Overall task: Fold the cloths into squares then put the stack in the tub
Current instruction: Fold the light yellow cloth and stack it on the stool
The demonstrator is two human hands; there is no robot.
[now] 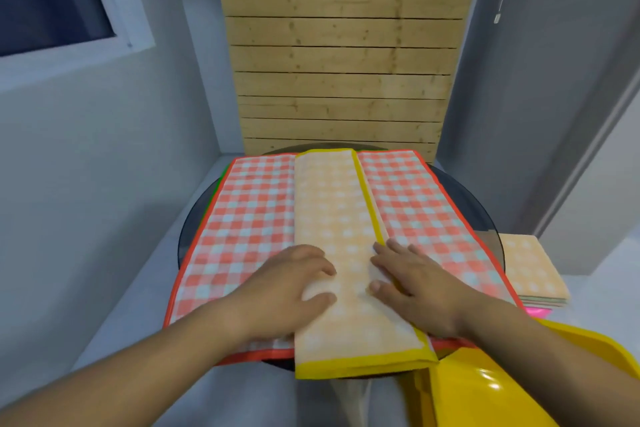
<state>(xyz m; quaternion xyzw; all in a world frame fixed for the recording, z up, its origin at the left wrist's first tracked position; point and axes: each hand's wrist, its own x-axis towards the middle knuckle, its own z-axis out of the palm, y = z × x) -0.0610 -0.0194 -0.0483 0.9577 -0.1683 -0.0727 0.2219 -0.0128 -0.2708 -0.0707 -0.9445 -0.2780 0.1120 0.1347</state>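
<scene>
**Long strip pressed flat, ready for the cross fold**

The yellow-edged cloth (341,253) lies as a long narrow strip down the middle of the red checked cloth (242,225), which is spread over the round dark surface (188,236). The left hand (291,291) and right hand (415,284) rest palm-down on the strip's near part, fingers spread and flat, pinching nothing.

To get a square, the judgement is that the strip should be smoothed outward from the hands, its yellow borders lined up, then its far end brought toward the near end, corners matched before creasing.

A stack of folded cloths (533,270) sits at the right, just beyond the surface. The yellow tub (491,388) at near right is cut off by the frame, so its inside is unseen. A green sliver under the red cloth's left edge is too small to identify.
</scene>
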